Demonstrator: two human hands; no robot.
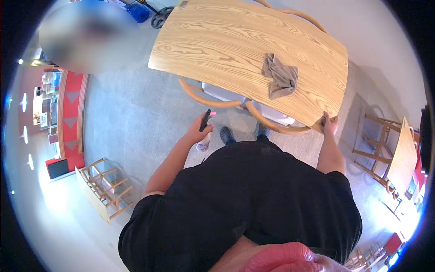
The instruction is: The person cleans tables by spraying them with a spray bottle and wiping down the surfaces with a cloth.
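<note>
My left hand [197, 128] is wrapped round a spray bottle [203, 144] with a black trigger head and a pink nozzle tip, held low in front of my body, apart from the table. My right hand [330, 124] is closed at the near right corner of the wooden table [217, 38]. A small dark thing shows by its fingers, too small to name. On the tabletop, left of and beyond that hand, lies a crumpled grey-brown cloth [282, 77]; neither hand touches it.
Two curved-back chairs [213, 100] are tucked under the table's near side, and another chair back [302, 17] curves along its far side. More wooden tables stand at the right [401, 156] and lower left [93, 192]. A red counter [72, 113] runs along the left.
</note>
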